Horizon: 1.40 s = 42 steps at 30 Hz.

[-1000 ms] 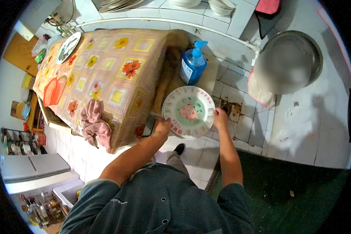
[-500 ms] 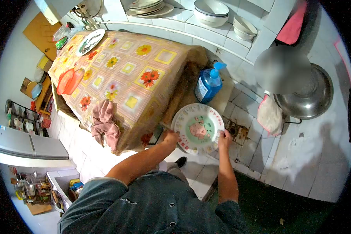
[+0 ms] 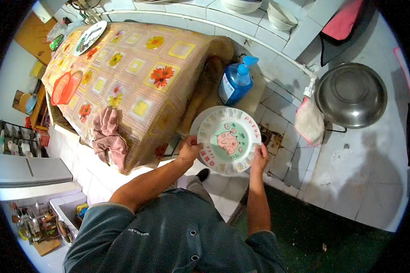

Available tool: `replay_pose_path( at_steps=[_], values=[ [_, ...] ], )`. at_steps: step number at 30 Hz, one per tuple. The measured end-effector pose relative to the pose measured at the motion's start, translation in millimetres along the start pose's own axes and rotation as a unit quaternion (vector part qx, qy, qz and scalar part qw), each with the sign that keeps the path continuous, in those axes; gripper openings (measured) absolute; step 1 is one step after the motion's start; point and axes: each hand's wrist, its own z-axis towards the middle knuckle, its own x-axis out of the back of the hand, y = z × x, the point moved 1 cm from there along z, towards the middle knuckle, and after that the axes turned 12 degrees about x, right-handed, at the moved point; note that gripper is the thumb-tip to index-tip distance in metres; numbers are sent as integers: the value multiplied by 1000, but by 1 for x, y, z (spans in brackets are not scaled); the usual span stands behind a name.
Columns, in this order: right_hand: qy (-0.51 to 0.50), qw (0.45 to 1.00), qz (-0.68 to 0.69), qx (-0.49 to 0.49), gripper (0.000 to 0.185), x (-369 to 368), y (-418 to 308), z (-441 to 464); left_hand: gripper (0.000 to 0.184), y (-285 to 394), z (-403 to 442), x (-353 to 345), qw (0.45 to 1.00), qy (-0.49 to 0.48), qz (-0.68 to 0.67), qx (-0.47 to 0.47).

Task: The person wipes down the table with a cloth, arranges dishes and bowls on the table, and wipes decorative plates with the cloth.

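Our left hand pinches the near-left rim of a pig-patterned plate, and our right hand pinches its right rim, so the plate sits between them. Just beyond both hands stands a blue pump bottle. Left of our left hand, a pink cloth hangs over the table; ahead and right of our right hand is a round metal pan.
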Motion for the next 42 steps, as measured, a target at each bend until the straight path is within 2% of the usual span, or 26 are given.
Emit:
replay_pose_path(
  at_steps=[2, 3, 9, 12, 16, 18, 19, 20, 21, 22, 23, 26, 30, 33, 39, 41, 42],
  values=[
    [-9, 999, 27, 17, 37, 14, -7, -2, 19, 16, -20, -3, 997, -44, -30, -49],
    [-16, 999, 34, 32, 36, 13, -34, -9, 17, 33, -41, -5, 995, -66, -71, -36],
    [-40, 996, 61, 58, 34, 15, -135, -29, 17, 87, -98, 2, 991, -99, -52, -72],
    [-68, 992, 64, 84, 32, 12, -155, -26, 17, 123, -126, 12, 990, -107, -37, -83],
    [-106, 986, 92, 92, 34, -14, -197, -22, 18, 171, -147, 37, 984, -128, -57, -111],
    [-137, 978, 78, 137, 34, -30, -210, -14, 19, 188, -133, 55, 971, -165, -64, -163],
    [-139, 977, 98, 130, 35, -43, -223, -13, 19, 212, -150, 60, 975, -128, -29, -181],
    [-141, 976, 115, 122, 35, -58, -239, -14, 17, 219, -133, 71, 975, -132, -59, -167],
    [-147, 973, 136, 118, 34, -71, -252, -12, 16, 243, -149, 76, 965, -167, -49, -194],
    [-153, 969, 157, 117, 34, -85, -266, -10, 14, 257, -145, 88, 971, -129, -38, -196],
    [-153, 967, 155, 131, 34, -99, -281, -9, 22, 274, -146, 98, 970, -128, -1, -208],
    [-164, 961, 155, 163, 33, -136, -310, -2, 25, 311, -140, 126, 959, -134, -10, -250],
    [-220, 940, 194, 176, 28, -174, -326, -3, 25, 339, -133, 164, 952, -137, 9, -275],
    [-226, 944, 182, 159, 26, -200, -326, -17, 25, 345, -132, 189, 950, -124, -5, -286],
    [-224, 956, 155, 105, 25, -228, -304, -33, 23, 330, -118, 228, 952, -170, -48, -251],
    [-240, 950, 170, 101, 28, -241, -297, -46, 21, 322, -110, 248, 964, -100, -3, -246],
    [-244, 951, 161, 99, 30, -250, -289, -50, 25, 322, -114, 259, 972, -65, 38, -222]
  ],
)
